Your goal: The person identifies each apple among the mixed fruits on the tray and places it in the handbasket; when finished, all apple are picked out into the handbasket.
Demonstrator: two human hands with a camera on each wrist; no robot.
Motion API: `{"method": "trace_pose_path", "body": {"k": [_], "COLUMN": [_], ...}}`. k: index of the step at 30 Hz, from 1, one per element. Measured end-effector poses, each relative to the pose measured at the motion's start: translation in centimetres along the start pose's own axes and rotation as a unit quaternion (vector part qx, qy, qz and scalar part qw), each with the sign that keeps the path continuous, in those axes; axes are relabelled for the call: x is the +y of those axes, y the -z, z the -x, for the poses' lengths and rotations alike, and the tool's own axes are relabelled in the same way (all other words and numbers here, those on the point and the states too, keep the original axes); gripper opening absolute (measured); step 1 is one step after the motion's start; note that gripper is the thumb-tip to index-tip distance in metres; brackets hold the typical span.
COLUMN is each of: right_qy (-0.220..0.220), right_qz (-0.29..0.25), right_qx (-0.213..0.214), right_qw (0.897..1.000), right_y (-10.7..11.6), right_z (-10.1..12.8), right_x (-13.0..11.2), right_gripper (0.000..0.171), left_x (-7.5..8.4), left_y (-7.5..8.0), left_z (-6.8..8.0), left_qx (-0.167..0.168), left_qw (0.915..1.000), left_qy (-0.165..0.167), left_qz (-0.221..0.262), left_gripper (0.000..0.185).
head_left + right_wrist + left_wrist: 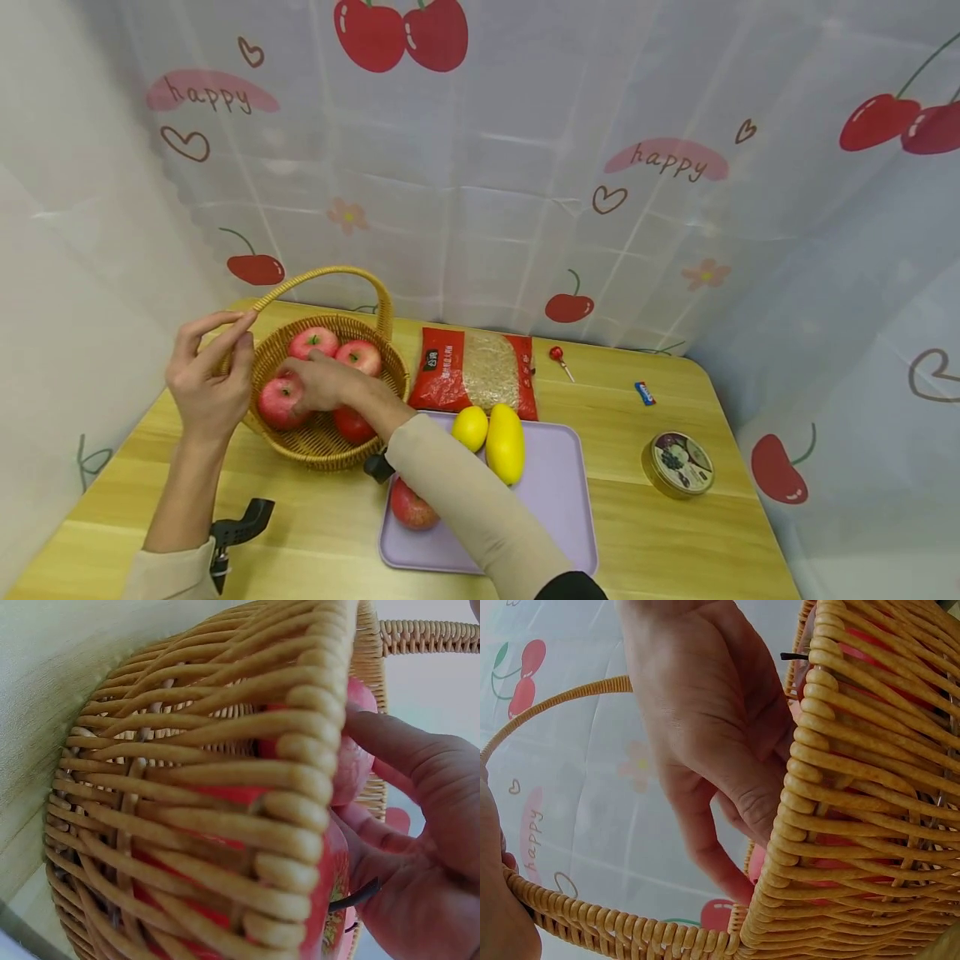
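Note:
A yellow wicker basket (330, 457) with a tall handle stands at the left of the table. Several red apples (361, 357) lie inside it. My left hand (212, 371) grips the basket's handle (330, 272) on its left side. Reaching across into the basket, my right hand (322, 385) has its thumb and fingers round the leftmost apple (279, 405). In the right wrist view the thumb of that hand (427, 810) bends over an apple (356, 761) just inside the rim. The wicker wall partly hides the fruit there.
A lilac tray (558, 500) holds a lemon (470, 428), a mango (506, 446) and a red round fruit (412, 506), partly under my right sleeve. Behind it lies a red bag of grain (487, 371). Farther right are a lollipop (558, 358), a small blue packet (645, 393) and a round tin (678, 465).

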State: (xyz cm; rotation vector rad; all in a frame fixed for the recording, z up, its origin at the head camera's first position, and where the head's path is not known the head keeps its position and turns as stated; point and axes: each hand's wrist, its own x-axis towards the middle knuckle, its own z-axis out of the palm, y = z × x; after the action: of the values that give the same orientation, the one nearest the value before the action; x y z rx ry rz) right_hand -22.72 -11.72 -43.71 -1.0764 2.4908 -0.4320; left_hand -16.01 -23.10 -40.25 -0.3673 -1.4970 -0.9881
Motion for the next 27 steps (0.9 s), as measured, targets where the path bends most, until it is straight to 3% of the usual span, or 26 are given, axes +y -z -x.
{"method": "trace_pose_path", "body": {"k": [5,12,18,27], "right_qy": [-0.019,-0.030,-0.018,0.021], "right_qz": [0.015,0.008,-0.035,-0.050], "right_qx": [0.009,0.029,0.022,0.024], "right_qw": [1.000,0.999,0.999,0.998], "right_y": [0.0,-0.3,-0.3,-0.1], "right_z": [-0.1,-0.4,-0.3,0.0], "right_x": [-0.3,-0.2,0.5,1.6], "right_gripper": [0.054,0.048,0.053,0.055], "left_x": [1.2,0.4,-0.2,-1.1], "left_y": [-0.2,-0.1,0.0,0.2], "left_z": [-0.4,-0.2,0.1,0.5], "left_qx": [-0.002,0.000,0.001,0.002], "left_qw": [1.0000,1.0000,1.0000,0.9999], "left_qy": [0.001,0.000,0.002,0.001], "left_qz": [0.001,-0.005,-0.006,-0.010], "left_gripper": [0.015,0.015,0.015,0.015]}}
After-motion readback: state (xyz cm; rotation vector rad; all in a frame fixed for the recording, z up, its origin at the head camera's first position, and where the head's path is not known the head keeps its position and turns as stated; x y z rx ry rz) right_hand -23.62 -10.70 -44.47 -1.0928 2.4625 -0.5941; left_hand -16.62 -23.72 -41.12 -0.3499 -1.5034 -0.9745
